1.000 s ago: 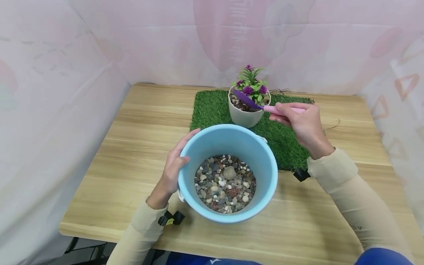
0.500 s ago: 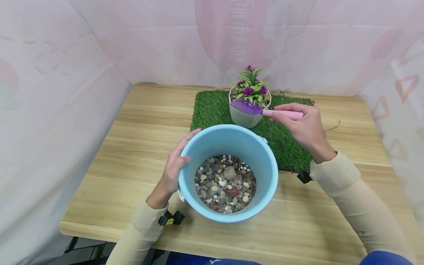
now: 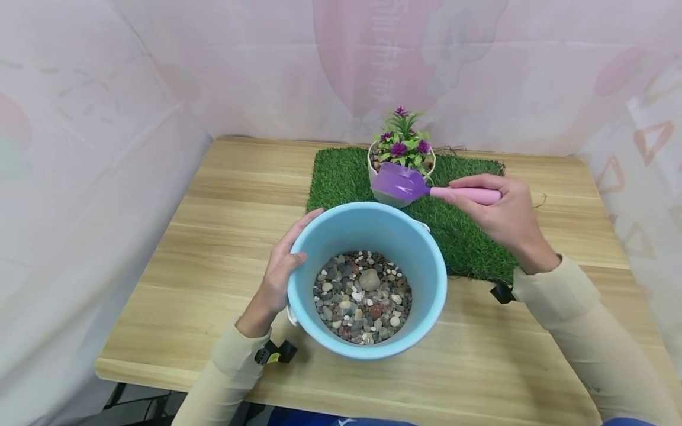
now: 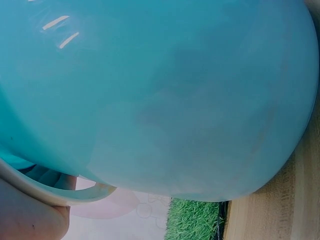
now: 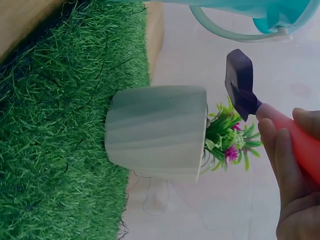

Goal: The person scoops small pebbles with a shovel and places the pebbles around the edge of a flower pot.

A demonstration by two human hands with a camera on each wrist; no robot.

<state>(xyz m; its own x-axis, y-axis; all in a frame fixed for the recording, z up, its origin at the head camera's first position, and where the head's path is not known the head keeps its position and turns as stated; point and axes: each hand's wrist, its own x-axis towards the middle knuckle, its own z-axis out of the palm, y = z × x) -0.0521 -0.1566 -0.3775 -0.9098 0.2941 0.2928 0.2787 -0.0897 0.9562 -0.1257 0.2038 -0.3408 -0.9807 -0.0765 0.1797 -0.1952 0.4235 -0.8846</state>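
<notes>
My right hand (image 3: pixel 501 210) grips the pink handle of a small purple trowel (image 3: pixel 399 182), fingers and thumb around it. In the head view the blade overlaps the front of a white flower pot (image 5: pixel 157 132); the right wrist view has it off to the side of the purple-flowered plant (image 3: pixel 402 142). No pebbles show on the blade. A light blue bucket (image 3: pixel 367 352) stands nearer the body, its bottom covered with mixed pebbles (image 3: pixel 362 296). My left hand (image 3: pixel 279 266) holds its left rim, thumb over the edge and fingers along the outside.
The pot stands on a green artificial grass mat (image 3: pixel 469 242) at the back of a wooden table (image 3: pixel 213 236). A white bucket handle (image 4: pixel 60 192) hangs at the bucket's side. Pale printed cloth (image 3: pixel 256 71) rises behind the table.
The trowel has come from over the pot's soil toward me and slightly right, its blade turning over to show its broad face. The left hand and bucket have stayed in place.
</notes>
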